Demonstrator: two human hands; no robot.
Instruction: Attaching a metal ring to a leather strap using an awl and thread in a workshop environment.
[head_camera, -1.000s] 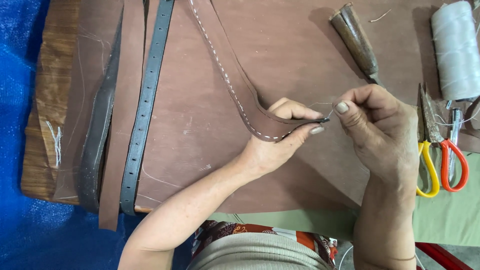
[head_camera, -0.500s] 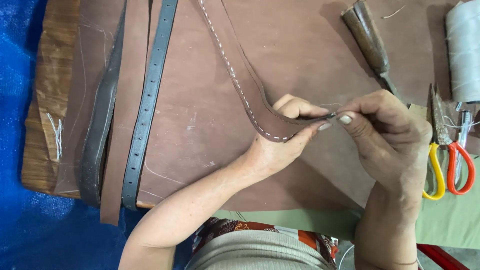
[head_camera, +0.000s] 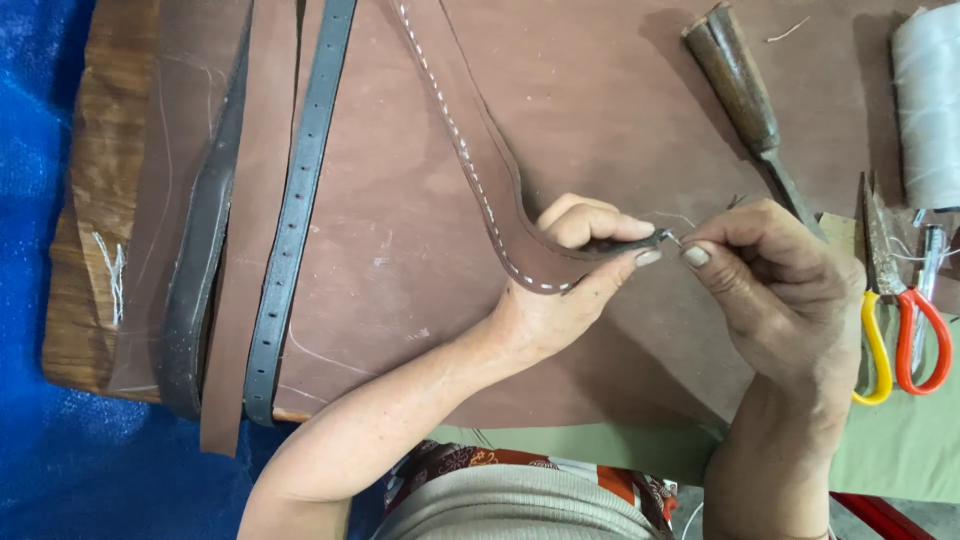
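Head view: the left hand (head_camera: 560, 290) pinches the curved end of the brown leather strap with white stitching (head_camera: 480, 190), which lies mid-worktop on the reddish-brown leather sheet (head_camera: 400, 250). The right hand (head_camera: 770, 290) grips what looks like a needle — too small to be sure — at the strap's tip. Judged: keep the strap pinched firm and pull straight along the stitch line — toward the yellow-and-red-handled scissors (head_camera: 895, 330) at the right edge.
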